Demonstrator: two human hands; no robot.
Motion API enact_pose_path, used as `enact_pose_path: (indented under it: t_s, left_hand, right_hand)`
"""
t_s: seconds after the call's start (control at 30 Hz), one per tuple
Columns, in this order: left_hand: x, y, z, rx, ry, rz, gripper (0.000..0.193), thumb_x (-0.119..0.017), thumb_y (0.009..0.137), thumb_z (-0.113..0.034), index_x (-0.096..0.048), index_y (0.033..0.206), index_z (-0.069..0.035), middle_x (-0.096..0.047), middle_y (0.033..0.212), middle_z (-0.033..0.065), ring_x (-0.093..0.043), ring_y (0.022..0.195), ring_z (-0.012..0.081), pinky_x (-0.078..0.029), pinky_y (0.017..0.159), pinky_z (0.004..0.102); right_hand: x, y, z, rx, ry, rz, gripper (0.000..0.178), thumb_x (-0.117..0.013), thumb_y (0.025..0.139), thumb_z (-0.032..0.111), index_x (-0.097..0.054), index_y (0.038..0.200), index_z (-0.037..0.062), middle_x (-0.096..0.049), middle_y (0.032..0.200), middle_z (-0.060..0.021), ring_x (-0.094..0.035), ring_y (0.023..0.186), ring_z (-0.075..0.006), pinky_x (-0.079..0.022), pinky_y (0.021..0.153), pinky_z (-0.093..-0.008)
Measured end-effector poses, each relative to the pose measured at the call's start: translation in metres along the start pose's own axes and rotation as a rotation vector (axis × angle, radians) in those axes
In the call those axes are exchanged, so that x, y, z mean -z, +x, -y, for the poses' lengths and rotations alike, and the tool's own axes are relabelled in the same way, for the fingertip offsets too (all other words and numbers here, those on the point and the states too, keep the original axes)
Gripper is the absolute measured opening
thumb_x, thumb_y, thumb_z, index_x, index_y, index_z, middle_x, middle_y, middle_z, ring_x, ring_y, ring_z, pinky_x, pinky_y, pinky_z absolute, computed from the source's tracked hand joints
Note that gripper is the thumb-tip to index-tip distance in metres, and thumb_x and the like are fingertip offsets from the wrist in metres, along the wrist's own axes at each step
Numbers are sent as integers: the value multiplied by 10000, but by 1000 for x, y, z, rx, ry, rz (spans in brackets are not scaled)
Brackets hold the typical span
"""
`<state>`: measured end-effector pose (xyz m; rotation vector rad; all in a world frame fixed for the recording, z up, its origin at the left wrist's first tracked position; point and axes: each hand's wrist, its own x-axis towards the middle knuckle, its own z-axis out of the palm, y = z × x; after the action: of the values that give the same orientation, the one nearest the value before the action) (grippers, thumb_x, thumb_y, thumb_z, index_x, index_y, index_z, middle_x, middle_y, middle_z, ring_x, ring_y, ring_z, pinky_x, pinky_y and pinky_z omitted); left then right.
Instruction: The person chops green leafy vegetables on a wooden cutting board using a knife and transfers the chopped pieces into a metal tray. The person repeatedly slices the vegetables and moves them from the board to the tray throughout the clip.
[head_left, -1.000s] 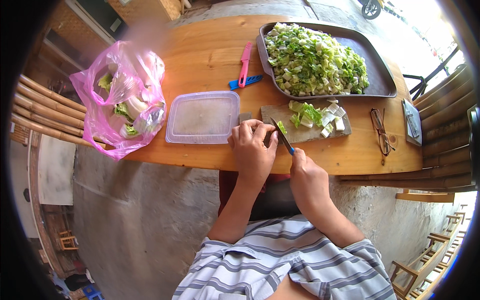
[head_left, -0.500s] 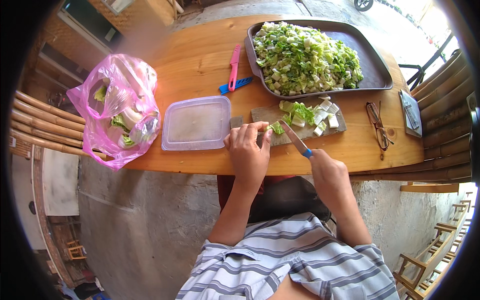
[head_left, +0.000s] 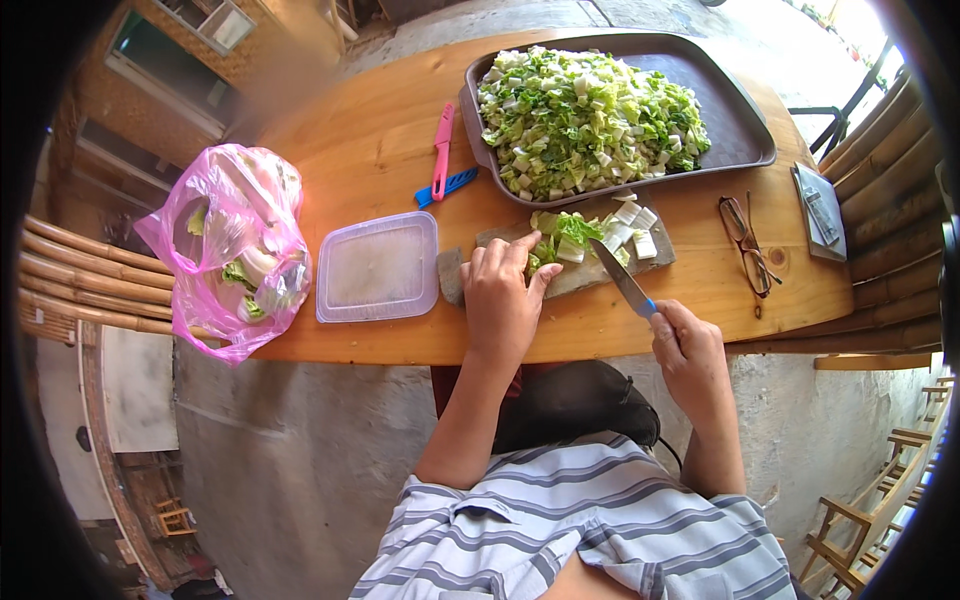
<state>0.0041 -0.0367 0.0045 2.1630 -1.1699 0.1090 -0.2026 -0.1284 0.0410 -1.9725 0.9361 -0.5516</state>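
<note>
On a grey cutting board lie cut napa cabbage pieces, green leaf and white stem. My left hand rests on the board's left part, thumb and forefinger closed round the near end of the leafy pieces. Its other fingers are bent and partly hidden. My right hand grips a knife by its blue handle. The blade points up and left, its tip against the right side of the leaves, next to the white stem cubes.
A dark tray behind the board bears heaped chopped cabbage. Leftward are a clear plastic lid or container, a pink knife, a blue sheath and a pink bag of cabbage. Glasses and a clipboard lie right.
The knife has moved right, away from my left fingers, to the far side of the leafy pieces. My right hand went right and slightly nearer me. The whole view has shifted a little.
</note>
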Motion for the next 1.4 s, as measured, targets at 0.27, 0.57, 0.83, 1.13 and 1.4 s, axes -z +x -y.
enact_pose_path:
  t_s: [0.27, 0.57, 0.83, 1.13, 1.4]
  left_hand:
    - [-5, 0, 6, 88, -114, -19, 160, -763, 831, -172, -690, 961, -112, -635, 892, 66, -595, 921, 296, -442, 851, 435]
    - [33, 80, -2, 88, -488, -8, 186, -738, 911, -125, -700, 1023, 18, -699, 855, 43, -580, 770, 76, -475, 714, 239]
    - [14, 151, -2, -53, -227, -6, 210, -748, 887, -161, -712, 1026, -7, -722, 1022, 154, -681, 855, 222, -535, 798, 360]
    - [18, 30, 4, 2, -17, 161, 159, -776, 834, -164, -712, 929, -54, -668, 937, 142, -646, 886, 328, -521, 810, 428]
    - [34, 103, -2, 106, -338, 164, 129, -728, 883, -126, -740, 946, -13, -750, 836, 86, -675, 746, 140, -524, 735, 309]
  right_hand:
    - [7, -3, -10, -16, 3, 1, 143, -570, 993, 63, -663, 1035, -38, -447, 579, 2, -411, 523, -57, -342, 479, -255]
    - [18, -4, -14, -67, 66, 3, 153, -561, 1000, 61, -658, 1033, -53, -456, 593, 12, -410, 539, -54, -348, 491, -248]
    - [24, -4, -8, -102, 77, -7, 150, -588, 981, 101, -653, 1031, -25, -501, 593, -125, -489, 511, -183, -408, 523, -329]
    - [26, -2, -12, -107, 80, 19, 168, -547, 1008, 65, -663, 1042, -51, -470, 592, 16, -431, 536, -44, -347, 489, -234]
    - [19, -6, -1, -76, 79, 9, 149, -585, 989, 97, -649, 1013, -35, -484, 568, -61, -465, 512, -114, -390, 503, -302]
